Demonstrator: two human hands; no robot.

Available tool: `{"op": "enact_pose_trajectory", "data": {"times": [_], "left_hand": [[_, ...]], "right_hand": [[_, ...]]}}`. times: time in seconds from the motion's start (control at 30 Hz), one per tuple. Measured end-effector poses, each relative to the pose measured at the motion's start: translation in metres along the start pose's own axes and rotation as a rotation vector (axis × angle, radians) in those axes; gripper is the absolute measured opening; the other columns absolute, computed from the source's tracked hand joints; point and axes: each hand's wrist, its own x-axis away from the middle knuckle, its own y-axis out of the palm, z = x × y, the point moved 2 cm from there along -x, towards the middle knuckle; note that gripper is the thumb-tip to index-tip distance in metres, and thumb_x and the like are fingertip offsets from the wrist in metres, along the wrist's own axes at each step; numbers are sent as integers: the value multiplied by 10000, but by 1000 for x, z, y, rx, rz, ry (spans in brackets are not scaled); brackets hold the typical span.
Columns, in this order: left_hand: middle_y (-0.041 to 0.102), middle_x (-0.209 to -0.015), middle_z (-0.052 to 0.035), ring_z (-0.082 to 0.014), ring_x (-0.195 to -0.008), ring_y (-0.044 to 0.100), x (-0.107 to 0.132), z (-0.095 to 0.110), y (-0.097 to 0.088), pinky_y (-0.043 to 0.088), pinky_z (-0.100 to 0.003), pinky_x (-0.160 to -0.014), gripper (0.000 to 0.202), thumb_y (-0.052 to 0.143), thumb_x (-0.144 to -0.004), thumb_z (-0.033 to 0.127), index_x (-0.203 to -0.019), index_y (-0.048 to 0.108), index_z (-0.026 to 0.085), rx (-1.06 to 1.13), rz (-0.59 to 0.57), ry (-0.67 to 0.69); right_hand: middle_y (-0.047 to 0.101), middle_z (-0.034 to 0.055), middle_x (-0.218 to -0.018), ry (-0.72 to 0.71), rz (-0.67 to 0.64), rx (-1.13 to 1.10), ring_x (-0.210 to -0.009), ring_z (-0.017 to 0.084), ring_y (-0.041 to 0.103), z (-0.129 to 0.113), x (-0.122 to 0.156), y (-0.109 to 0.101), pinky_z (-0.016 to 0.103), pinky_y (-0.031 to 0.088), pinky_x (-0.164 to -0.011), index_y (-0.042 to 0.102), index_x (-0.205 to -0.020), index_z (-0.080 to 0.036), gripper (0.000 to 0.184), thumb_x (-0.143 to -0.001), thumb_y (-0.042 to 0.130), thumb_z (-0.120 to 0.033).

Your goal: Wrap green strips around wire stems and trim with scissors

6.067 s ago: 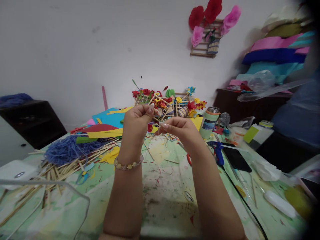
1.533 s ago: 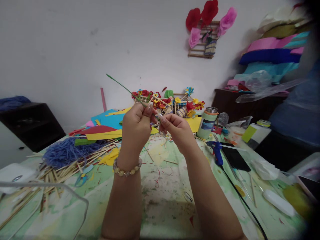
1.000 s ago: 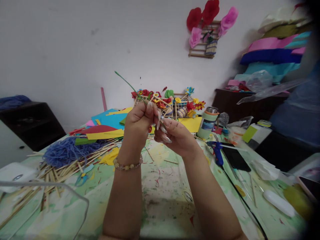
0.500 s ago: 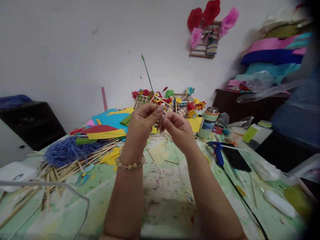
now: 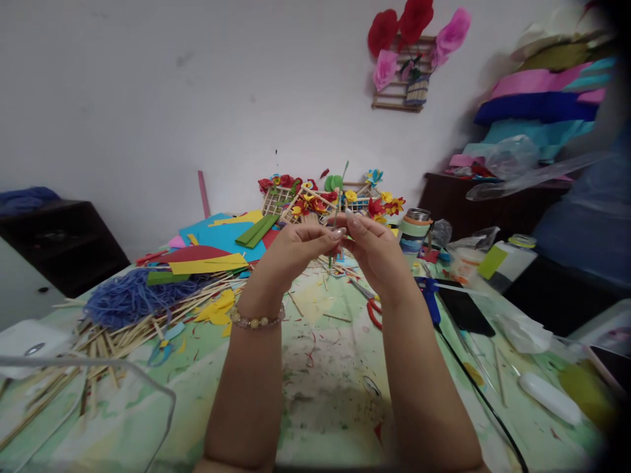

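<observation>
Both hands are raised together over the table (image 5: 325,394). My left hand (image 5: 296,253), with a bead bracelet at the wrist, pinches a thin green stem (image 5: 339,197) that stands nearly upright between the fingertips. My right hand (image 5: 377,253) meets it from the right, its fingers closed on the same stem just beside the left fingertips. The stem's top reaches in front of the pile of paper flowers on small wooden trellises (image 5: 330,200) at the table's far side.
Wooden sticks (image 5: 133,325) and blue yarn (image 5: 125,295) lie at the left, coloured paper sheets (image 5: 217,246) behind them. Red-handled scissors (image 5: 372,305), a blue glue gun (image 5: 430,295), a bottle (image 5: 411,233) and a dark phone (image 5: 466,312) sit to the right. Paper flowers hang on the wall (image 5: 414,46).
The green stem swung from leaning left to nearly upright and now sticks out less above the fingers. Both hands shifted right and a little lower; the scissors are now uncovered.
</observation>
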Motion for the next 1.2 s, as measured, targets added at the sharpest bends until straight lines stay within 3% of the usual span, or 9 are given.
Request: {"op": "enact_pose_trajectory", "data": {"times": [0.1, 0.33, 0.6, 0.97, 1.2], "left_hand": [[634, -606, -25, -111, -595, 550, -1, -1, 4, 459, -239, -581, 226, 637, -749, 318, -571, 642, 178, -26, -88, -20], [652, -666, -36, -116, -638, 565, -4, -8, 12, 448, -236, -602, 264, 646, -756, 392, -622, 676, 167, -103, -196, 20], [672, -698, -51, -129, -670, 576, -1, -6, 14, 461, -250, -626, 257, 644, -764, 405, -657, 710, 181, -204, -318, 33], [662, -694, -35, -135, -693, 597, 2, -2, 13, 471, -254, -655, 223, 645, -769, 363, -641, 699, 188, -233, -397, 33], [641, -683, -45, -144, -678, 580, 6, 1, 14, 471, -264, -650, 253, 629, -785, 379, -655, 706, 175, -217, -451, 36]], "right_hand": [[674, 20, -861, 22, -2, -20, -794, 132, 588, -1, 0, 0, 284, 472, -709, 707, -831, -236, 227, -760, 641, -442], [648, 2, -759, -79, 193, -98, -756, 130, 569, -6, -2, -12, 287, 460, -742, 674, -683, -222, 106, -678, 712, -321], [613, 4, -740, -194, 279, -10, -751, 138, 545, -9, -1, -19, 307, 435, -737, 635, -672, -217, 115, -723, 662, -316], [604, 0, -721, -192, 296, -79, -714, 125, 531, -10, 1, -14, 286, 436, -684, 628, -656, -216, 86, -720, 656, -266], [651, 13, -837, -144, 277, -73, -769, 136, 568, -13, 1, -15, 301, 471, -694, 658, -760, -248, 57, -740, 628, -292]]}}
